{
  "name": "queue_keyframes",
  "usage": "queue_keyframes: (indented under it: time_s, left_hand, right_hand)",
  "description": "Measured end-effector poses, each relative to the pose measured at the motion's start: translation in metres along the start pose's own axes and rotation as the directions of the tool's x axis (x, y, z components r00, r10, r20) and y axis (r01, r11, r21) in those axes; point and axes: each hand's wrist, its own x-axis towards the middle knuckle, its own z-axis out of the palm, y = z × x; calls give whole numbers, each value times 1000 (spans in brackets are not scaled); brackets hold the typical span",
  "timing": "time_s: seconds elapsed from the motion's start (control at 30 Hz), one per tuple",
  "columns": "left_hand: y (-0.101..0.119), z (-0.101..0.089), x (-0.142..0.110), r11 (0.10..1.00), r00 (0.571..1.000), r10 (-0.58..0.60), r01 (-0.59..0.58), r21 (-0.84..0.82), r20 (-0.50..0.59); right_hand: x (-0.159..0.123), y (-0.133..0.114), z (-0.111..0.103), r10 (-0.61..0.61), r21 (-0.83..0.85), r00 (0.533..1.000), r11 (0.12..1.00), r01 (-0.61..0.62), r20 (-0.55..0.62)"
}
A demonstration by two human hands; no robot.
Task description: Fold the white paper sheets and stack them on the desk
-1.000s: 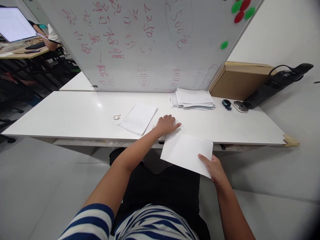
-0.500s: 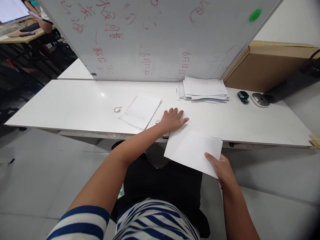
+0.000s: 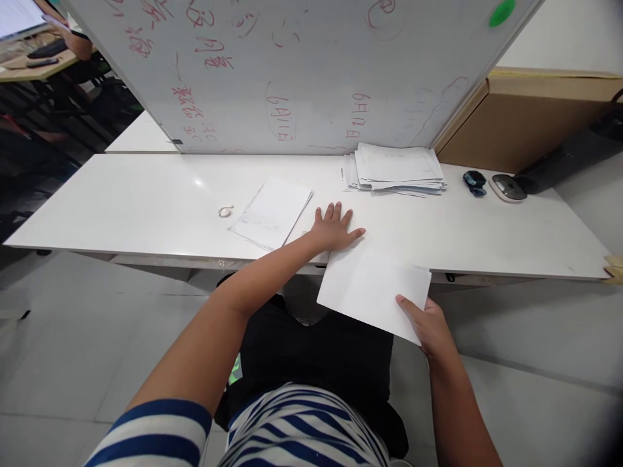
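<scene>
A white sheet of paper (image 3: pixel 372 288), possibly more than one layer, overhangs the desk's front edge and tilts toward me. My right hand (image 3: pixel 431 324) grips its near right corner, thumb on top and the other fingers hidden beneath. Fingers spread, my left hand (image 3: pixel 337 227) lies flat at the paper's far left edge, on or beside the desk surface. Left of that hand, a few white sheets (image 3: pixel 275 211) with faint marks lie on the desk. A small pale looped object (image 3: pixel 226 211) sits farther left.
A thick stack of papers (image 3: pixel 399 165) lies before a whiteboard (image 3: pixel 311 78) with red writing. To the right are a dark watch (image 3: pixel 474 183), a computer mouse (image 3: pixel 507 188) and a cardboard box (image 3: pixel 535 123). The white desk (image 3: pixel 160 201) ends just beyond my lap. Another person's arm (image 3: pixel 78 45) shows far left.
The camera view has shifted slightly. Both hands keep nearly the same pose, the right one still gripping the paper and the left one still flat.
</scene>
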Motion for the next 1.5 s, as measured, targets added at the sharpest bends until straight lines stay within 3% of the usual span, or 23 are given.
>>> queue_keyframes:
  time_s: [0.33, 0.67, 0.8, 0.87, 0.93, 1.03, 1.1, 1.17, 1.27, 1.33, 1.4, 1.5]
  left_hand:
    - [3, -3, -3, 997, 1000, -2, 0, 74, 16]
    - [-1, 3, -1, 999, 997, 24, -21, 41, -71]
    - [-5, -6, -3, 996, 998, 45, -49, -79, -49]
    - [-8, -17, -10, 963, 989, 80, -109, -247, -125]
    - [-12, -26, -24, 878, 939, 70, -218, -425, -338]
    - [-22, -29, -56, 768, 745, -62, -389, -508, -664]
    - [-31, -20, -80, 772, 635, -95, -439, -459, -766]
    - [-41, -4, -102, 819, 595, -11, -456, -348, -804]
    - [-48, 24, -129, 868, 589, 199, -477, -138, -783]
    - [-46, 42, -145, 857, 589, 269, -507, -89, -762]
    - [-35, 54, -159, 825, 612, 291, -549, -130, -736]
    - [-8, 59, -176, 763, 699, 230, -562, -321, -677]
  right_hand:
    - [-1, 1, 1, -24, -9, 1000, 1000, 24, 16]
    - [0, 6, 0, -58, 31, 998, 998, 57, 27]
    - [-6, 3, 4, -76, 51, 997, 996, 74, 31]
    - [-10, 1, 6, -84, 61, 996, 995, 82, 24]
    - [-14, -1, 7, -97, 79, 995, 992, 95, 25]
    - [-16, -2, 6, -117, 93, 993, 989, 115, 16]
    - [-15, 0, 4, -125, 91, 992, 988, 125, 4]
    - [-13, 5, 3, -131, 101, 991, 986, 131, -4]
    - [-9, 13, 3, -145, 170, 988, 974, 152, -50]
    - [-7, 17, 4, -178, 239, 973, 948, 209, -144]
    - [-9, 17, 5, -219, 296, 936, 907, 299, -275]
    - [-19, 12, 4, -255, 330, 866, 848, 413, -429]
